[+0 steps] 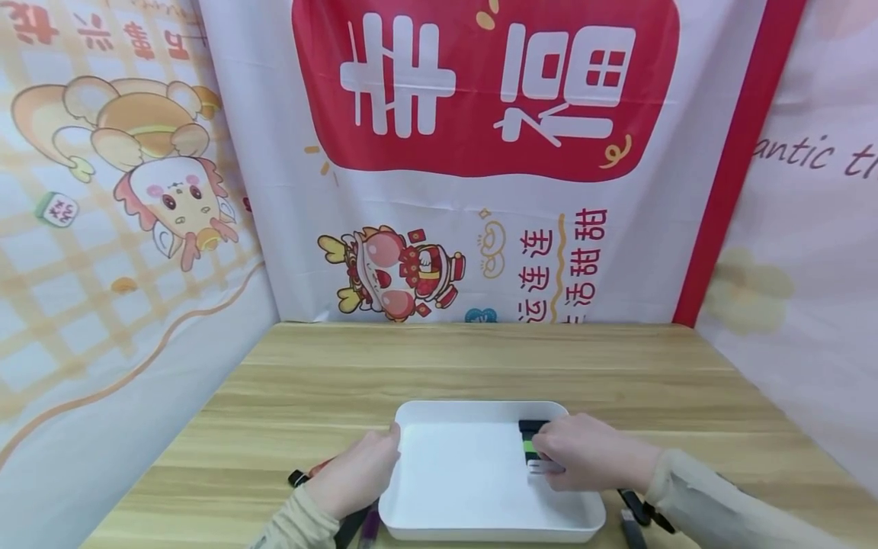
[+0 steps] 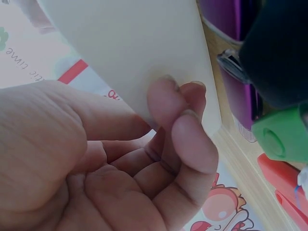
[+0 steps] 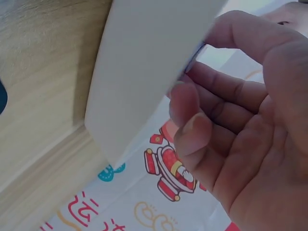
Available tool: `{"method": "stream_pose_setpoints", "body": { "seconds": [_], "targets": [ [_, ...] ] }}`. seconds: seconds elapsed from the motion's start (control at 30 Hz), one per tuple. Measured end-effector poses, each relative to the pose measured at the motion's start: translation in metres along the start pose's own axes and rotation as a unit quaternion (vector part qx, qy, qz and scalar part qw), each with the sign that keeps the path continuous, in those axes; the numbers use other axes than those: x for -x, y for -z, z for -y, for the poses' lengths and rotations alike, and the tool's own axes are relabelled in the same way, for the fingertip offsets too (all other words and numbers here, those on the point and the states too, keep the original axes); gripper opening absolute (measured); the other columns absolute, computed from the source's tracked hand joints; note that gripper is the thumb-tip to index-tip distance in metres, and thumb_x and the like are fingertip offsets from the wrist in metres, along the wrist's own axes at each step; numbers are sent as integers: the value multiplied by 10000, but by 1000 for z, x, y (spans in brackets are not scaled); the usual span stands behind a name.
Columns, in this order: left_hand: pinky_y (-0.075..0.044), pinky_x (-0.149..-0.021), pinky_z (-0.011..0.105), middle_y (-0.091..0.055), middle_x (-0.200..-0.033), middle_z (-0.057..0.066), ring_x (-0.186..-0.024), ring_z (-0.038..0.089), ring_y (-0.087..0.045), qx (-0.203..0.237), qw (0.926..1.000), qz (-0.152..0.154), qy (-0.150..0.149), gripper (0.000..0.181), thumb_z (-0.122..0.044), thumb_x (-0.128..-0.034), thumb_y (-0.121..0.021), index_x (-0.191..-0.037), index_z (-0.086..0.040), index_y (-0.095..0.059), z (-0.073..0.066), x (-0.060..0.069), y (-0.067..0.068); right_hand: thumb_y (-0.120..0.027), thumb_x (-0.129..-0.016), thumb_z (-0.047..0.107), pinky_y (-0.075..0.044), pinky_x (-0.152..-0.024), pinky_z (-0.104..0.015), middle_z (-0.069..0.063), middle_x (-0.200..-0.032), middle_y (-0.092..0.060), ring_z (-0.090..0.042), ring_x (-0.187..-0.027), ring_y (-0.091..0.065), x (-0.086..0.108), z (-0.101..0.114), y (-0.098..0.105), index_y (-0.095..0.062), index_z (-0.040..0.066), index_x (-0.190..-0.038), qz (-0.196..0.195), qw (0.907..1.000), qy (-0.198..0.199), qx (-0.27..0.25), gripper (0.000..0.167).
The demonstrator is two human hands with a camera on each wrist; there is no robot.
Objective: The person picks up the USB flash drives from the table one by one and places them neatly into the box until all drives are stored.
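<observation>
A shallow white tray [image 1: 473,488] lies on the wooden table. My left hand [image 1: 363,469] grips its left wall, the thumb on one side and curled fingers [image 2: 192,139] on the other. Over the tray's right part, my right hand [image 1: 593,454] pinches a small pale flat piece [image 1: 545,467]; only a thin edge of this pale piece [image 3: 194,57] shows between thumb and fingers past the tray wall. Just beside it in the tray lie a black piece [image 1: 531,425] and a bright green band [image 1: 530,447], partly hidden by that hand. Their kind I cannot tell.
Left of the tray lie a purple item [image 1: 370,524], a green piece [image 2: 276,134] and a red item [image 2: 284,178]. Right of it are a black item [image 1: 634,503] and a grey stick-like item [image 1: 632,526]. Printed cloth walls [image 1: 480,191] enclose the table.
</observation>
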State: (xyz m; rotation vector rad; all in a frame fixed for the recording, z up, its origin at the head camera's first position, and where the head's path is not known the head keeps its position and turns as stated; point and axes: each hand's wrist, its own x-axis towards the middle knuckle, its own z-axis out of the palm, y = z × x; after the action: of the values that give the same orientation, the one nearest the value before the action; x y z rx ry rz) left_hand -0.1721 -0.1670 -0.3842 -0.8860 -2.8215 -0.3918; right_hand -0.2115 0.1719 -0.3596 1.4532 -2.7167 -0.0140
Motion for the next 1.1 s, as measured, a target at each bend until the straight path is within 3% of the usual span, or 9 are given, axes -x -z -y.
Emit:
{"method": "stream_pose_setpoints", "body": {
  "seconds": [0.3,0.53,0.7,0.83,1.1],
  "targets": [
    [-452,-462,205,-506,-598,48,-483,77,-437,-98,9999,-84,-85,382,47,-920,-595,-1187,289,-467,3,-1,0,-799,-769,265,-362,-474,-236,127,-671,-432,-67,-524,-384,-5,-2,-13,-576,201,-725,158,9987,-302,378,236],
    [-494,-504,230,-597,-685,171,-544,109,-505,-128,9999,-80,41,381,39,-921,-596,-1190,280,-475,0,-2,3,-805,-762,256,-367,-467,-239,107,-665,-456,-69,-524,-375,-6,-3,-12,-605,183,-729,-59,9974,-180,692,216],
    [-490,-493,237,-588,-672,167,-544,113,-506,-93,9999,-62,78,382,39,-919,-600,-1190,277,-476,0,-2,3,-802,-750,247,-361,-457,-254,98,-659,-466,-79,-520,-370,-4,-1,-14,-588,181,-715,-222,9960,-78,860,227],
    [-463,-465,210,-559,-638,130,-514,100,-476,-67,9999,-74,28,379,45,-920,-596,-1192,278,-472,1,-2,2,-804,-741,246,-344,-447,-259,103,-659,-454,-80,-522,-359,-3,0,-15,-559,191,-696,-345,9956,-91,869,255],
    [-524,-533,271,-590,-672,154,-586,153,-563,-322,9992,-183,-169,371,46,-900,-618,-1166,273,-493,3,0,-3,-810,-762,245,-342,-446,-243,104,-660,-451,-74,-520,-355,-1,3,-19,-570,195,-700,-337,9962,-214,772,253]
  ]
}}
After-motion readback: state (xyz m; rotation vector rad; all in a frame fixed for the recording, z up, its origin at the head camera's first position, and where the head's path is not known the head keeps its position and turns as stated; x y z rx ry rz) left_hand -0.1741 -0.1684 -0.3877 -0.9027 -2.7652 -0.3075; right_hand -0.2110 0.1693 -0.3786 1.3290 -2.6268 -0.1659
